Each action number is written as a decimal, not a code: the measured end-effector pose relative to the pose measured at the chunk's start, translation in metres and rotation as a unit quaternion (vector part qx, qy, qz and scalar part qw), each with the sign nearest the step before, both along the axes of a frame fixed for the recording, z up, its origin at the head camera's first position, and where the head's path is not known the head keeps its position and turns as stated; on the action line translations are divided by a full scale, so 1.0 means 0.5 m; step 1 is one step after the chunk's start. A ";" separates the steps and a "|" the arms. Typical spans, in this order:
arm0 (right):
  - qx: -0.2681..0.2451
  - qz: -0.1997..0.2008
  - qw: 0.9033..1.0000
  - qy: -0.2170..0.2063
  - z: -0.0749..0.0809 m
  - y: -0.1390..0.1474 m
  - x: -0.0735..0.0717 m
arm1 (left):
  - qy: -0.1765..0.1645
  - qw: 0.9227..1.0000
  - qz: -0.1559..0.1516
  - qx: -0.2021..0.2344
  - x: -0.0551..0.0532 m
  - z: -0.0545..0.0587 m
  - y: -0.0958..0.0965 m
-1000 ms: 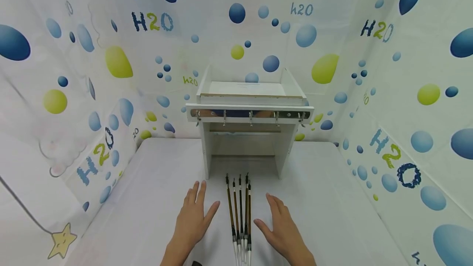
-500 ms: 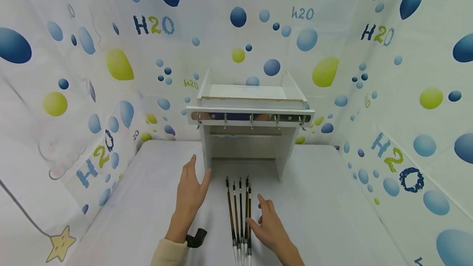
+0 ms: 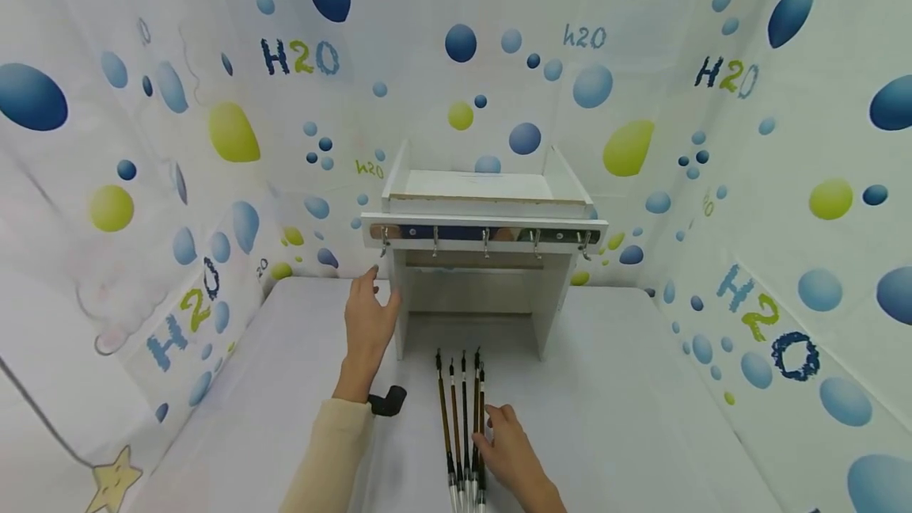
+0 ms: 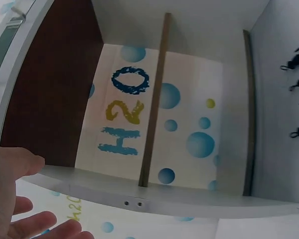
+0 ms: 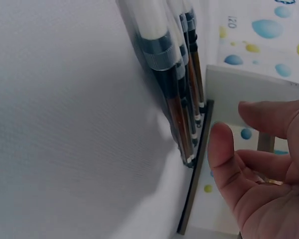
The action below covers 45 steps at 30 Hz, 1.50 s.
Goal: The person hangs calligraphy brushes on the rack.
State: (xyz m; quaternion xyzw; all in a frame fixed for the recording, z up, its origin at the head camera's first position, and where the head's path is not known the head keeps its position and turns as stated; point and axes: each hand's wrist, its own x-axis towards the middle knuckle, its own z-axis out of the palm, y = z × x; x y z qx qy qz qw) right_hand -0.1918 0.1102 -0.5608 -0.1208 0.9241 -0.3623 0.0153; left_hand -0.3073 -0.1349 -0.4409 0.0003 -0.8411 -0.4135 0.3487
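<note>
Forward along the left side of a white panel shelf the left hand has moved, while the right hand has drawn slightly back beside five slender calligraphy brushes. Those lie unmoved in a loose fan on the smooth white tabletop, before the shelf's opening, their glossy shafts brown or black, clear plastic caps over pale bristles at the near end. The left hand is loosely spread, thumb apart, at the shelf's front edge; whether it touches, I cannot tell. The right hand's fingers curve softly, thumb and forefinger parted, pinching nothing. Across the shelf's flat front runs a mirror-shiny metal rail with five curved hooks.
</note>
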 end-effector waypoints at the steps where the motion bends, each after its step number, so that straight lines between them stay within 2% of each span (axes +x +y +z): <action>1: 0.005 -0.002 1.000 -0.001 -0.003 -0.001 -0.002 | 0.001 1.000 0.000 0.004 -0.008 0.007 -0.001; 4: 0.020 -0.009 1.000 -0.001 -0.014 -0.004 -0.007 | 0.011 1.000 0.002 0.011 -0.027 0.024 -0.002; 7: 0.018 -0.015 1.000 -0.003 -0.020 -0.006 -0.008 | 0.025 1.000 0.009 0.000 -0.041 0.032 -0.002; 12: 0.007 -0.017 1.000 -0.011 -0.027 -0.009 -0.009 | 0.044 0.999 0.012 -0.022 -0.059 0.032 0.000; 17: 0.010 -0.022 1.000 -0.014 -0.034 -0.008 -0.013 | 0.049 0.998 0.007 -0.026 -0.071 0.033 0.006; 23: 0.018 -0.019 1.000 -0.012 -0.047 -0.003 -0.016 | 0.047 0.999 0.012 -0.022 -0.074 0.034 0.013; 26: 0.012 -0.016 1.000 -0.012 -0.051 -0.004 -0.017 | 0.059 0.998 0.016 -0.022 -0.076 0.032 0.014; 31: 0.006 -0.025 0.999 -0.023 -0.045 -0.008 -0.019 | 0.083 0.996 0.019 -0.026 -0.080 0.026 0.014; 35: 0.007 -0.033 0.999 -0.037 -0.043 -0.013 -0.017 | 0.082 0.996 0.025 -0.024 -0.080 0.022 0.013; 45: -0.022 -0.033 0.999 -0.026 -0.039 -0.018 -0.020 | 0.085 0.996 0.024 -0.015 -0.083 0.028 0.013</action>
